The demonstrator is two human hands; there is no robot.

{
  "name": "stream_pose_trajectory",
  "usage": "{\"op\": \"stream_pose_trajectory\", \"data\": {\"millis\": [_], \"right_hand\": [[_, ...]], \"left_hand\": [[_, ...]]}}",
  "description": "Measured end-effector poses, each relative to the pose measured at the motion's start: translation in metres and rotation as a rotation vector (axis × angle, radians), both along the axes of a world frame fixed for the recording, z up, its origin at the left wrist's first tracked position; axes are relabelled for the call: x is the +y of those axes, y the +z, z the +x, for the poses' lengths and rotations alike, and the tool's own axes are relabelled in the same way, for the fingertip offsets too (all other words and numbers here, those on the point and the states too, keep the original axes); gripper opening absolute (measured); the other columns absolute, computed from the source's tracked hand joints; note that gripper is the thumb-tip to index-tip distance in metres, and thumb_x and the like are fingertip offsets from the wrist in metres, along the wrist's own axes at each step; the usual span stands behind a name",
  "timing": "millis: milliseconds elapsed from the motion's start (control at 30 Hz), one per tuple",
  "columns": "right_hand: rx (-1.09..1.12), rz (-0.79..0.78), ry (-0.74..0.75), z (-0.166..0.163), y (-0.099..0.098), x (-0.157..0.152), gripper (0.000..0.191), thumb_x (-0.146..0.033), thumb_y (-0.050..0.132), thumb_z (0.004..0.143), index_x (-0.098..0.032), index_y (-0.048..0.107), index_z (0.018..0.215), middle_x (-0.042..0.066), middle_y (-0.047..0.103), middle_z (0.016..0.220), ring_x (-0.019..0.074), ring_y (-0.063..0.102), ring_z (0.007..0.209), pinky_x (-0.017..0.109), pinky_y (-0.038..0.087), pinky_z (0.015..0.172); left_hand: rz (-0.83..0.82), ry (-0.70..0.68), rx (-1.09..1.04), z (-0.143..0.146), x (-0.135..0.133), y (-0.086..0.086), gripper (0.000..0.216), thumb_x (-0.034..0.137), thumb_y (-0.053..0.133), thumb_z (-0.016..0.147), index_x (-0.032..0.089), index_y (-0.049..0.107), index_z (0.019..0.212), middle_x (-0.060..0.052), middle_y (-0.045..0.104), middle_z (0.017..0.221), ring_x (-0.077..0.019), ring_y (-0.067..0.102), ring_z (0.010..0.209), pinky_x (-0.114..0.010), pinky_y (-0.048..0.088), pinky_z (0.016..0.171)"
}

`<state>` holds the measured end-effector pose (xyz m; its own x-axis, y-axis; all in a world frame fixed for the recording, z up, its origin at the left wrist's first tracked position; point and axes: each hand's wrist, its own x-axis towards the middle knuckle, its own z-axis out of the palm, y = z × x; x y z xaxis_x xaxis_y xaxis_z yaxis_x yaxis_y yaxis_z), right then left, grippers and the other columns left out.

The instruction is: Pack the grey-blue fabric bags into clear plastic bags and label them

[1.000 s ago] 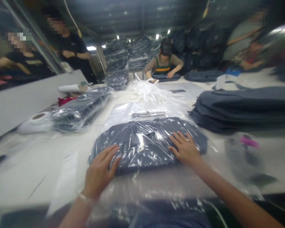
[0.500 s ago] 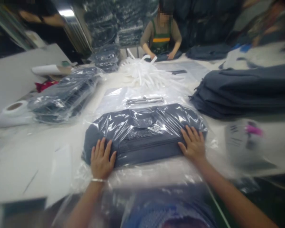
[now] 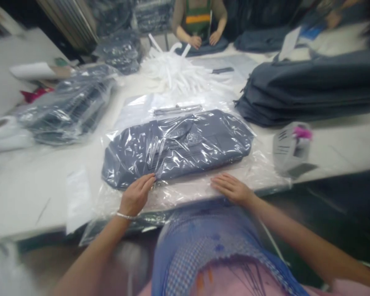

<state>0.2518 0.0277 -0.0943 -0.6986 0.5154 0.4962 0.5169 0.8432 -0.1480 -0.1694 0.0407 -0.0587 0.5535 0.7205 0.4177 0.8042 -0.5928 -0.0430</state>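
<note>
Roll, 1, white, at far left; core facing up.

Pack, 1, beside the roll: dark goods inside clear plastic; wrapped, to judge by its look. A 2nd pack lies behind, likewise in plastic.

Slip, 1, white, lying near the table edge.

Left hand, bare, bracelet at wrist: fingers together, tips touching the plastic at the near edge of the bag; whether they pinch it, cannot tell.

Bag, 1, dark: lying flat on the table in front of the person, between the slip and the grey box, inside a clear sleeve. Bagging appears done; the sleeve's near end is loose, spread towards the table edge, neither folded under nor visibly sealed. Closing that end seems to be what is left.

Strips, 1 heap, white, beyond the bag.

Right hand, bare: fingers stretched out, palm down on the loose plastic, apart from the bag, gripping nothing visible.

Box, 1, grey, pink piece on top; contents, if any, cannot be told.

Pile, far right: dark bags, count unclear, no plastic visible on them; apparently unwrapped work.
</note>
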Motion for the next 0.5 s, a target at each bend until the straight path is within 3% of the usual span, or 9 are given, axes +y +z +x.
{"op": "stream_pose_trajectory", "data": {"millis": [167,300,500], "right_hand": [[-0.136,-0.088,-0.126,-0.006,-0.017,-0.053,0.062,-0.037,0.059,0.092,-0.016,0.040,0.148,0.014,0.043,0.151,0.0301,0.027,0.146,0.056,0.031,0.116],[-0.144,-0.037,-0.292,-0.010,-0.026,-0.066,0.053,-0.014,0.054,0.091,-0.025,0.047,0.143,0.009,0.047,0.150,0.0287,0.026,0.147,0.058,0.025,0.118],[0.026,0.059,-0.245,-0.005,-0.018,-0.050,0.043,-0.006,0.052,0.089,-0.025,0.060,0.127,0.005,0.069,0.123,0.0208,0.053,0.128,0.051,0.032,0.118]], "left_hand": [[-0.063,0.052,0.031,0.018,-0.020,0.003,0.021,0.022,0.052,0.094,0.015,0.062,0.110,-0.016,0.053,0.143,-0.0265,0.052,0.131,-0.045,0.039,0.112],[-0.087,0.072,0.075,0.022,-0.025,0.003,0.019,0.028,0.051,0.094,0.015,0.065,0.098,-0.017,0.043,0.151,-0.0291,0.045,0.137,-0.048,0.036,0.114],[-0.155,0.048,0.072,0.020,-0.022,0.009,0.021,0.030,0.051,0.093,0.016,0.066,0.096,-0.017,0.041,0.152,-0.0297,0.043,0.139,-0.049,0.035,0.114]]}}
